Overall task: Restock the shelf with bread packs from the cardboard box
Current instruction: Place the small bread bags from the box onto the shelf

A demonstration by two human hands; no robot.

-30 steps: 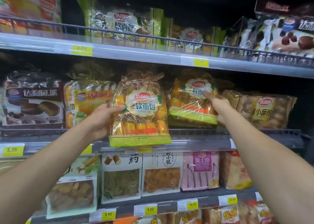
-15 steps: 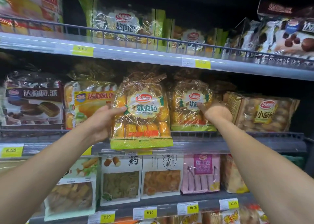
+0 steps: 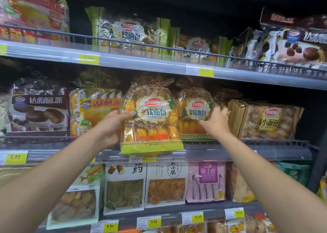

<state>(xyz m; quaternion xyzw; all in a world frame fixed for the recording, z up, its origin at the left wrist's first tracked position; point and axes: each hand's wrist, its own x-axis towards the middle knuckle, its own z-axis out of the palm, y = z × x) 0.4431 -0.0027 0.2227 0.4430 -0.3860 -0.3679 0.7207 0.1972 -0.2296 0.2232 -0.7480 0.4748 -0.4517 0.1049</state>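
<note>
Fingers of left hand (image 3: 113,126) behind bread pack (image 3: 152,124); upper price tag (image 3: 205,70) blurred.

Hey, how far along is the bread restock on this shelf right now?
Done: one soft bread pack stands on the middle shelf, the right hand holding its right edge. In hand: the left hand grips a second pack in front of the shelf, not yet set down. Left: place that pack beside the first. The cardboard box is out of view, so how many packs remain cannot be told.
</note>
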